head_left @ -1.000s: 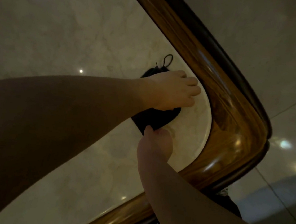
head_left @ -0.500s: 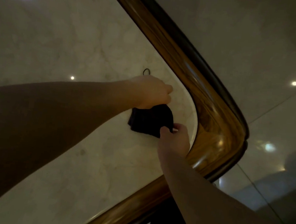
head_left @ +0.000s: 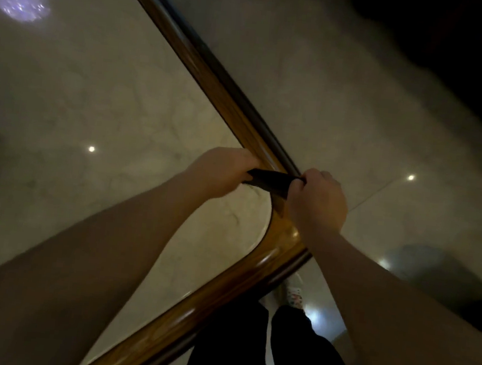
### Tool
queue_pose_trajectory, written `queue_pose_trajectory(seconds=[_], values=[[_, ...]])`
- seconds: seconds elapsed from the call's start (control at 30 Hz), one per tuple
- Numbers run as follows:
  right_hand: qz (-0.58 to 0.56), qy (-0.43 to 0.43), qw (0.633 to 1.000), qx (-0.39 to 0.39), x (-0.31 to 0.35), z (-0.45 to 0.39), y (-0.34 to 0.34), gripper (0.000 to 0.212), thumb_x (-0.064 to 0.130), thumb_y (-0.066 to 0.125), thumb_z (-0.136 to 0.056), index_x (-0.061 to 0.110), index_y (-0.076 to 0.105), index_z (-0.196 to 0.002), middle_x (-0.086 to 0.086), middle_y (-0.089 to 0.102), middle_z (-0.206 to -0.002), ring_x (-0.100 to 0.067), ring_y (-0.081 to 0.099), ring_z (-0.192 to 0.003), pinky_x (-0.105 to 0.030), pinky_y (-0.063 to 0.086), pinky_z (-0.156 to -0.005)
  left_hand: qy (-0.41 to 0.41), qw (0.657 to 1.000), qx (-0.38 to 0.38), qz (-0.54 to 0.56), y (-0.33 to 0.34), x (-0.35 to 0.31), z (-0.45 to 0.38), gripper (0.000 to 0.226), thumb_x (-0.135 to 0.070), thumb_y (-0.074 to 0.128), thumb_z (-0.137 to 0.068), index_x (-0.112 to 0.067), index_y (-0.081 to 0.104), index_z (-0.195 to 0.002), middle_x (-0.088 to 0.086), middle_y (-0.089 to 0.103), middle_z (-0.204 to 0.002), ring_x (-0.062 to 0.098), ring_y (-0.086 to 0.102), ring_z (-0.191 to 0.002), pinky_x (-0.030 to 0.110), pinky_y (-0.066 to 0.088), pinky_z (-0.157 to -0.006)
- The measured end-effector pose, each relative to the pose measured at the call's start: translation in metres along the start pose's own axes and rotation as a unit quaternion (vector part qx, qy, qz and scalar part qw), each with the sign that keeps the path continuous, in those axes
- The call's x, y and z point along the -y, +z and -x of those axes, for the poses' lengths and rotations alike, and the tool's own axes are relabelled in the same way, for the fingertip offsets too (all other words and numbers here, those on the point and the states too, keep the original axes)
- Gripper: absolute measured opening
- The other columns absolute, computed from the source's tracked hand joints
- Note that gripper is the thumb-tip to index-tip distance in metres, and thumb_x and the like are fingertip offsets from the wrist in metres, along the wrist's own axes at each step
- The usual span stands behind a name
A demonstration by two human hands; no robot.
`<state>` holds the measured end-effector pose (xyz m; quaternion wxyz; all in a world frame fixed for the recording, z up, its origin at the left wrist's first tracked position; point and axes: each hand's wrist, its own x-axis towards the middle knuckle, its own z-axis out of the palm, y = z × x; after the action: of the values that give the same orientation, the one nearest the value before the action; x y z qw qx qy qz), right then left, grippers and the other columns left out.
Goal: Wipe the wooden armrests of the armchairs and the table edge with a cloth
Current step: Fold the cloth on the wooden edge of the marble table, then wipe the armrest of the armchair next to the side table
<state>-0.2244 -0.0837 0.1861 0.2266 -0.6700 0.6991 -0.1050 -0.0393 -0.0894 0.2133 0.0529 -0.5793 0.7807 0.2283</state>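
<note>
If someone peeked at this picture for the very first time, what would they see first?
Probably the two bare hands in the middle, the left hand and the right hand, pulling a dark cloth between them. Right under them shines the glossy wooden table edge, curving round the corner of the pale marble top. A sparkly purple light reflection glows at the top left.

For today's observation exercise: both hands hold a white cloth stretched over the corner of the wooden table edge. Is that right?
Not quite: the cloth is black, not white. The head view shows the left hand and right hand gripping it over the rounded corner of the glossy wooden table edge.
</note>
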Motion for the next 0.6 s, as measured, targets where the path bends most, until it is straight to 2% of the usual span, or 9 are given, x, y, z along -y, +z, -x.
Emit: queue_pose_trajectory(seconds=[0.1, 0.3, 0.4, 0.47, 0.6], values=[[0.036, -0.006, 0.999, -0.029, -0.001, 0.001, -0.053, 0.025, 0.024, 0.047, -0.09, 0.006, 0.064, -0.092, -0.014, 0.061, -0.092, -0.034, 0.056, -0.085, -0.042, 0.048, -0.072, 0.026, 0.999, -0.043, 0.013, -0.03, -0.032, -0.001, 0.024, -0.019, 0.053, -0.092, -0.017, 0.063, -0.114, 0.006, 0.063, -0.108, 0.026, 0.059, -0.098, 0.033, 0.042, -0.075], [0.195, -0.11, 0.97, -0.096, -0.02, 0.006, -0.158, 0.009, 0.019, 0.054, -0.083, 0.012, 0.06, -0.082, -0.009, 0.062, -0.082, -0.03, 0.058, -0.076, -0.038, 0.042, -0.067, 0.094, 0.991, -0.098, -0.003, -0.088, -0.095, -0.02, 0.025, -0.024, 0.05, -0.095, -0.016, 0.062, -0.116, 0.006, 0.065, -0.109, 0.025, 0.06, -0.099, 0.035, 0.045, -0.078], [0.243, -0.075, 0.96, -0.115, -0.039, 0.017, -0.204, 0.009, 0.025, 0.054, -0.086, 0.018, 0.06, -0.088, -0.002, 0.063, -0.085, -0.024, 0.059, -0.079, -0.035, 0.043, -0.068, 0.133, 0.987, -0.092, 0.0, -0.117, -0.137, -0.027, 0.026, -0.025, 0.048, -0.096, -0.017, 0.061, -0.118, 0.006, 0.064, -0.107, 0.025, 0.059, -0.095, 0.039, 0.048, -0.081], [0.234, -0.046, 0.962, -0.131, -0.054, 0.025, -0.231, 0.011, 0.027, 0.05, -0.088, 0.02, 0.058, -0.09, 0.0, 0.062, -0.087, -0.022, 0.058, -0.079, -0.033, 0.041, -0.067, 0.161, 0.983, -0.088, -0.016, -0.135, -0.167, -0.033, 0.025, -0.026, 0.048, -0.096, -0.017, 0.061, -0.115, 0.007, 0.064, -0.103, 0.026, 0.06, -0.091, 0.042, 0.049, -0.079], [0.168, 0.002, 0.973, -0.159, -0.091, 0.044, -0.283, 0.021, 0.027, 0.043, -0.092, 0.019, 0.062, -0.094, -0.003, 0.061, -0.093, -0.024, 0.057, -0.086, -0.032, 0.035, -0.068, 0.203, 0.973, -0.095, -0.049, -0.159, -0.236, -0.046, 0.026, -0.028, 0.047, -0.097, -0.017, 0.062, -0.115, 0.007, 0.064, -0.105, 0.025, 0.061, -0.092, 0.034, 0.047, -0.078]])
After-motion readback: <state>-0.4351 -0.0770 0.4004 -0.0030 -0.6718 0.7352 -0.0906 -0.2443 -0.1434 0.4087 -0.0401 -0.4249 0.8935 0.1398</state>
